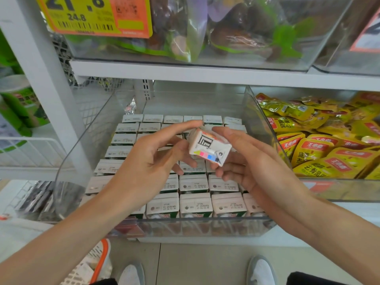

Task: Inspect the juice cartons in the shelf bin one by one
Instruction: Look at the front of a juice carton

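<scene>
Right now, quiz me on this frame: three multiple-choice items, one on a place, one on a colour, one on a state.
1. Where is the lifted carton?
A. On the floor
B. Over the bin, between the left hand and right hand
C. On the top shelf

2. What colour are most packets right of the bin?
A. Blue
B. Black
C. Yellow

3. How is the carton?
A. Tilted, one end toward the camera
B. Standing in its row
C. Crushed flat

Answers: 1 B, both hands hold it above the bin; 2 C, yellow with red labels; 3 A, its colour-marked end faces the camera.
</scene>
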{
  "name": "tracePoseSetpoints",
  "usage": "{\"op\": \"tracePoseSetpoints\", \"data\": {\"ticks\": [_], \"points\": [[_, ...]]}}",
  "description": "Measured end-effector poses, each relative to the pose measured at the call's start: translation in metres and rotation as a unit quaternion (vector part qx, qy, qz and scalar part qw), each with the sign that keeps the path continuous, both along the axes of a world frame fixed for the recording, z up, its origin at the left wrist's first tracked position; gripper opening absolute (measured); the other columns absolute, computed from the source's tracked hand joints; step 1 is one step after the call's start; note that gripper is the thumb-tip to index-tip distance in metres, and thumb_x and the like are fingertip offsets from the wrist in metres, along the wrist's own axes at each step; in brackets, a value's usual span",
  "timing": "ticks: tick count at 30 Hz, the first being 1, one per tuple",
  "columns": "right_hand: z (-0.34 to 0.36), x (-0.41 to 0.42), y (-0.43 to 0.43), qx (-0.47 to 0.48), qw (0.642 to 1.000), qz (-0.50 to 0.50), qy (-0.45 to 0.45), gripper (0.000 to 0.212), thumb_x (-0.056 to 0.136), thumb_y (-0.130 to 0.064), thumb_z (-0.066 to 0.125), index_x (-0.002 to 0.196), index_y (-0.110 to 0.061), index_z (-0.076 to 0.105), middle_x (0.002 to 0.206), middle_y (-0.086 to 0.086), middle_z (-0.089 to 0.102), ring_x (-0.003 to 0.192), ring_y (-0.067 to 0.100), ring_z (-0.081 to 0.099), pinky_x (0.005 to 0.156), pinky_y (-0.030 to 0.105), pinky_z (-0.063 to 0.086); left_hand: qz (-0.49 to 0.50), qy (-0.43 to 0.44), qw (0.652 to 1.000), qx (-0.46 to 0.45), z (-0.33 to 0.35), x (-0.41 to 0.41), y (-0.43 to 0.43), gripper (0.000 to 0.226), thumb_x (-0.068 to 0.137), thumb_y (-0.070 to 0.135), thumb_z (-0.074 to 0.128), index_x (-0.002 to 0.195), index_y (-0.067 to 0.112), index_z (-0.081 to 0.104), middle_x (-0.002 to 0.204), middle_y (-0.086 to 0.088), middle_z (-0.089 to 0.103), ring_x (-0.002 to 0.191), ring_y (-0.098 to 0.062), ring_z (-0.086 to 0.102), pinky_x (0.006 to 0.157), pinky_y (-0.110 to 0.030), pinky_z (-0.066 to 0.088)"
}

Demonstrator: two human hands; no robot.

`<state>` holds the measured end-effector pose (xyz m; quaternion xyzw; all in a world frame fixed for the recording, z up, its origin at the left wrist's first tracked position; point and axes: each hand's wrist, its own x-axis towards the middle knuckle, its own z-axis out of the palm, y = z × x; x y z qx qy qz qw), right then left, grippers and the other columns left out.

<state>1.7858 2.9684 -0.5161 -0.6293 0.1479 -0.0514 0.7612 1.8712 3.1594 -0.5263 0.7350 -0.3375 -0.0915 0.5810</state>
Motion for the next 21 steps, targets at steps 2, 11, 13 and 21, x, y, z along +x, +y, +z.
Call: {"op": "tracePoseSetpoints", "data": {"ticks": [2,11,13,21], "points": [[0.001,0.002,0.000,0.022,1.000,0.004,0.008,0.024,0.100,-0.039,0.068,0.117,-0.026,0.080,0.080,0.016,0.075,0.064,0.020,0.068,0.058,0.023,0.056,-0.004,0.012,1.000,-0.008,-0.002,0.001,0.000,0.038,0.105,0.021,0.052,0.137,0.038,0.063,0.114,0.006,0.078,0.091,-0.019,0.078,0.074,-0.031,0.063],[0.003,0.004,0.000,0.050,0.999,0.004,0.020,0.032,0.102,-0.030,0.057,0.112,-0.004,0.075,0.073,0.016,0.070,0.059,0.021,0.062,0.056,0.025,0.054,-0.008,0.033,0.999,-0.018,-0.009,0.005,-0.001,0.039,0.095,0.045,0.052,0.133,0.044,0.061,0.113,-0.002,0.076,0.094,-0.020,0.078,0.077,-0.038,0.065],[0.004,0.003,0.000,0.048,0.999,0.015,0.016,0.030,0.101,-0.020,0.051,0.116,-0.004,0.072,0.073,0.016,0.069,0.061,0.021,0.060,0.057,0.025,0.054,-0.006,0.034,0.999,-0.021,-0.010,0.006,-0.001,0.039,0.095,0.044,0.051,0.132,0.045,0.061,0.112,-0.003,0.075,0.094,-0.020,0.078,0.078,-0.038,0.065],[0.003,0.001,0.000,0.046,0.998,0.036,0.009,0.039,0.099,-0.012,0.047,0.132,-0.003,0.065,0.076,0.016,0.068,0.063,0.019,0.061,0.059,0.025,0.054,-0.001,0.047,0.999,-0.022,-0.010,0.006,-0.002,0.038,0.094,0.047,0.051,0.131,0.048,0.061,0.113,-0.004,0.075,0.093,-0.020,0.079,0.077,-0.035,0.065]]}}
